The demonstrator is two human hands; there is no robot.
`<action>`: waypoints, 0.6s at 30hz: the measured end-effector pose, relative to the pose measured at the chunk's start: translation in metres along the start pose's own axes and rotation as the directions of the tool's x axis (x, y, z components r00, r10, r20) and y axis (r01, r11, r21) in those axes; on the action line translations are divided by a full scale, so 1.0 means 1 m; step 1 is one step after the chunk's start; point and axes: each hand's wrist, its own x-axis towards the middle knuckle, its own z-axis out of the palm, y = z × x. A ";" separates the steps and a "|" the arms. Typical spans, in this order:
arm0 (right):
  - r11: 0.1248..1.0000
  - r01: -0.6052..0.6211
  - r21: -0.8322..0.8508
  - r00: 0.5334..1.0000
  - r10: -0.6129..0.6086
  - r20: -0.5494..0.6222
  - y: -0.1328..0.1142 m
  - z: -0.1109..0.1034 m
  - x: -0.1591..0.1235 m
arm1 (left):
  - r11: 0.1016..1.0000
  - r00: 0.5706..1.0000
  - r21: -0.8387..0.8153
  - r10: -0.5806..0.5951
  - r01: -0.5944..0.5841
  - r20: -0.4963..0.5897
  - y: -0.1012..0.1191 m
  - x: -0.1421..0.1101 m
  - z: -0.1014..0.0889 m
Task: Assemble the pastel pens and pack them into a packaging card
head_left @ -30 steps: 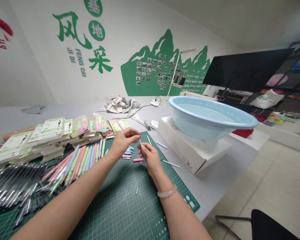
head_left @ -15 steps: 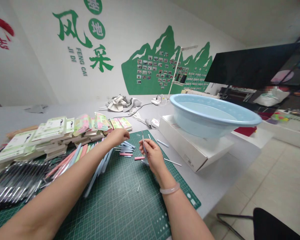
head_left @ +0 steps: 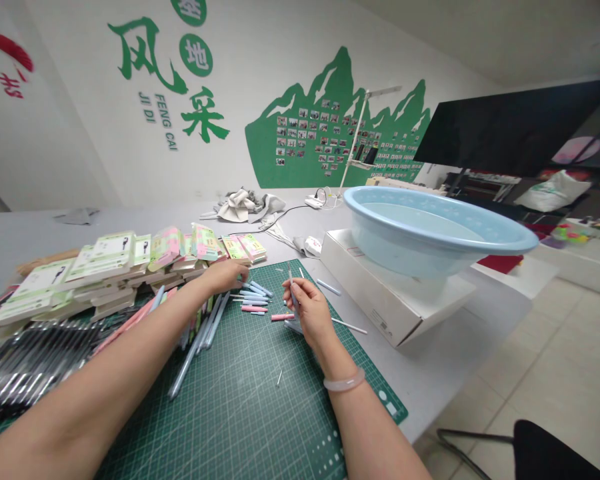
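My right hand (head_left: 307,308) is closed on a slim light-coloured pen part (head_left: 291,280), its thin tip pointing up. My left hand (head_left: 229,275) hovers at the far edge of the cutting mat, fingers curled together; whatever they may hold is hidden. Just below and right of it lie several short light-blue pen pieces (head_left: 255,293) and a pink one (head_left: 254,309). Longer blue-grey pen barrels (head_left: 213,327) lie under my left forearm. Between the hands rests another pink pen piece (head_left: 282,317). A thin small rod (head_left: 279,377) lies nearer on the green cutting mat (head_left: 230,413).
Stacked small boxes (head_left: 113,250) and a row of dark clear pens (head_left: 35,367) fill the left. A blue basin (head_left: 420,257) stands on a white box (head_left: 375,300) at right. Crumpled cloth (head_left: 237,205) lies behind, with a black chair (head_left: 545,450) at lower right.
My left hand has moved a little left and down, toward the small boxes and pens. My right hand still holds the pen part upright; the view has shifted slightly.
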 end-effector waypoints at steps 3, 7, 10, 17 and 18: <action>0.999 -0.004 -0.034 1.000 0.004 0.005 0.001 0.001 0.000 | 0.985 1.000 -0.172 -0.005 0.003 -0.015 0.011 -0.009 -0.021; 0.998 -0.012 -0.060 1.000 0.013 0.023 0.002 0.003 -0.002 | 0.854 0.993 -0.512 0.047 -0.096 -0.107 0.042 -0.022 -0.059; 0.997 -0.019 -0.078 0.999 0.021 0.025 0.003 0.003 -0.003 | 0.816 0.984 -0.565 0.028 -0.125 -0.176 0.066 -0.028 -0.081; 0.994 -0.016 -0.111 0.999 0.020 0.033 0.003 0.005 -0.003 | 0.832 0.978 -0.525 0.096 -0.182 -0.187 0.089 -0.023 -0.093; 0.994 -0.017 -0.112 0.999 0.020 0.034 0.003 0.005 -0.003 | 0.836 0.978 -0.517 0.105 -0.185 -0.181 0.090 -0.022 -0.094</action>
